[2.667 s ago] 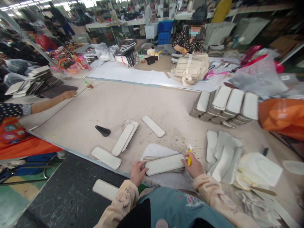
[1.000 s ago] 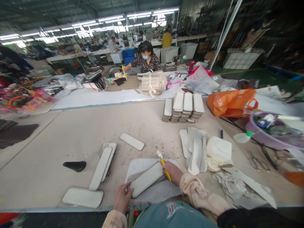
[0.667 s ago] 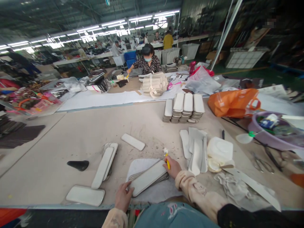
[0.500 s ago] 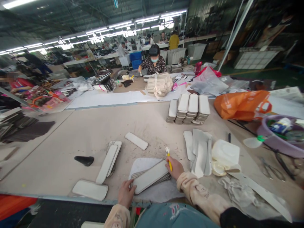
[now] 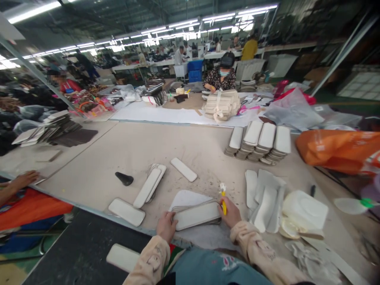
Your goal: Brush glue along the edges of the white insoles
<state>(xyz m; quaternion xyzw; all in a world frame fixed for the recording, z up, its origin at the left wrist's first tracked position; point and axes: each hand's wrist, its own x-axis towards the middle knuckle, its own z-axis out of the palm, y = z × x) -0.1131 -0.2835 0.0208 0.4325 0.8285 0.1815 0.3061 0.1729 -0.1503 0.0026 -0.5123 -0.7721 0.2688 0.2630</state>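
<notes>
A long pale panel with rounded corners (image 5: 197, 215) lies on a fanned pile of similar panels, over a white sheet (image 5: 190, 197). My left hand (image 5: 166, 226) grips the panel's left end, its fingers bent over the edge. At the other end, my right hand (image 5: 230, 213) holds a yellow-handled brush (image 5: 224, 204) upright, its tip covered in white stuff, while its fingers touch the panel's corner. Left of the pile are a second fanned stack of panels (image 5: 150, 186), a single panel (image 5: 126, 211) and a black tapered object (image 5: 124, 179). A narrower pale strip (image 5: 183, 169) lies farther back.
Stacked panels (image 5: 261, 140) stand at the back right. Nearer are grey-white cut pieces (image 5: 265, 198), a white plastic container (image 5: 305, 211) and an orange bag (image 5: 335, 152). A co-worker (image 5: 221, 77) sits across the table; another person's hand (image 5: 26, 179) rests at the left edge.
The camera view has turned left, so the table things appear farther right. Both hands keep their places at the panel's ends, and the panel lies a little flatter across the view.
</notes>
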